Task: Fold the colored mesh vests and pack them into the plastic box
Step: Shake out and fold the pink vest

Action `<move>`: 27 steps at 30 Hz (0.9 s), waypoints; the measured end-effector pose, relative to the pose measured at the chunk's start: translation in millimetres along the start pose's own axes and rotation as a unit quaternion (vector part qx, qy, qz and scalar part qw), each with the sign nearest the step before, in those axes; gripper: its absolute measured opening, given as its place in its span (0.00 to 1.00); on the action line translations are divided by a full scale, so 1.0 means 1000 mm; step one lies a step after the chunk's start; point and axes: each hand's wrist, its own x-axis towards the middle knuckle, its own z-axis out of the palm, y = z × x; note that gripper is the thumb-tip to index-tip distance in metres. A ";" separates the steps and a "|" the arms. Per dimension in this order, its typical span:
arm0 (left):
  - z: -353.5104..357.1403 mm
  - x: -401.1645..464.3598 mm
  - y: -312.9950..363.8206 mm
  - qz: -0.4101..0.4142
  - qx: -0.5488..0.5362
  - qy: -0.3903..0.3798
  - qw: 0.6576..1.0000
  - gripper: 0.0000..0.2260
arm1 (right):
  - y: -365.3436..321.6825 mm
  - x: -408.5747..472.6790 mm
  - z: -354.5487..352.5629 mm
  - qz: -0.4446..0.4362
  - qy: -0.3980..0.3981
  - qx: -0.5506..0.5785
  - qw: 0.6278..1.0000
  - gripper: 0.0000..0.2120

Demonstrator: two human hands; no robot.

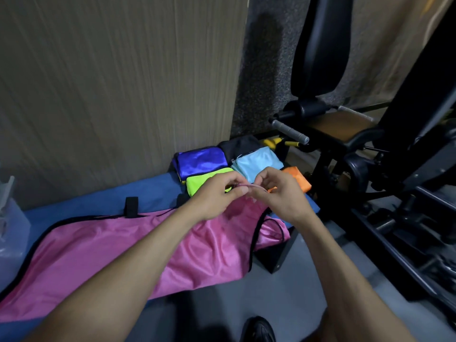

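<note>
Wood-grain panelling is seen along the far left, with a blue padded bench (98, 203) running beneath it from the near left toward the far right. A pink mesh vest (103, 253), edged in black, is spread along the bench, and its near side hangs over the bench's near edge. One end of the vest is lifted at the far right, where its edge is pinched by the left hand (217, 197) and the right hand (281, 191), fingers curled on the fabric and the two hands almost touching.

Just beyond the hands, at the bench's far end, folded vests are packed close together: a royal blue vest (201, 160), a lime green vest (202, 181), a light blue vest (259, 162), a black vest (240, 144) and an orange vest (297, 178), the last at the bench's right edge. Little bare bench is left between the pile and the pink vest.

A clear plastic box (11, 225) is partly seen at the left edge of the view, beside the vest's left end.

Black gym equipment (370, 149) is crowded along the right, close to the bench's far end. Grey floor (283, 292) lies open between it and the bench's near edge, where a dark shoe (259, 329) shows.
</note>
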 end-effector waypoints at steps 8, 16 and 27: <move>-0.032 -0.010 0.009 0.037 -0.141 0.037 0.989 0.04 | 0.056 -0.027 -0.062 0.363 -0.129 -0.123 0.915 0.16; -0.046 -0.019 0.027 0.026 -0.204 0.013 0.979 0.08 | 0.058 -0.024 -0.023 0.377 -0.129 -0.225 0.889 0.09; -0.028 -0.019 0.052 -0.047 -0.136 -0.044 0.989 0.13 | 0.016 -0.033 -0.014 -0.110 0.085 -0.060 0.989 0.18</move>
